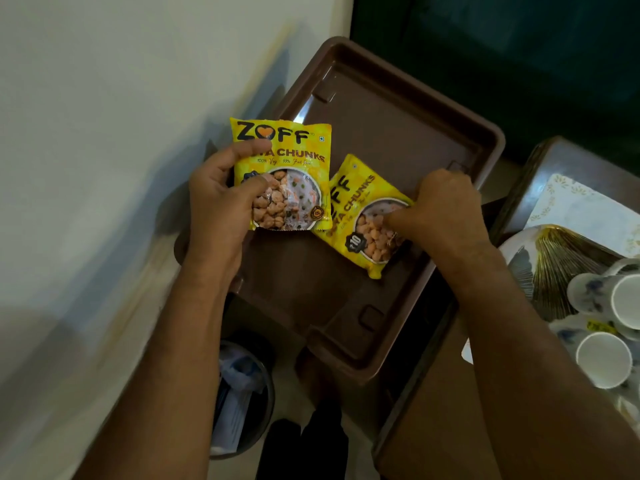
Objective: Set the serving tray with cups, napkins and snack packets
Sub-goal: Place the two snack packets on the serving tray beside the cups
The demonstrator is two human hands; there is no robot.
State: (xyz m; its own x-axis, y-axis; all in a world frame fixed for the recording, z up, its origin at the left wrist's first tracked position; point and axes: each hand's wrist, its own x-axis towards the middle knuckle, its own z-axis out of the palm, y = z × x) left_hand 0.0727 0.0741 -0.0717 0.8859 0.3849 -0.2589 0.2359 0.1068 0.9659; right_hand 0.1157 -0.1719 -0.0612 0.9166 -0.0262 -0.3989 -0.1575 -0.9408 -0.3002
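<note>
A brown plastic serving tray (398, 133) lies in the middle of the view. My left hand (221, 202) grips a yellow snack packet (294, 161) by its left edge, held over the tray's left side. My right hand (446, 213) pinches a second yellow snack packet (360, 216) by its right edge; this packet is tilted and lies low over the tray floor, partly under the first one. White cups (602, 358) stand at the right edge. A pale patterned napkin (581, 202) lies on the dark side table.
A dark wooden side table (533, 174) at right carries a plate with a gold fan pattern (554, 268) and the cups. A pale wall fills the left. A round bin with papers (239, 393) stands on the floor below the tray.
</note>
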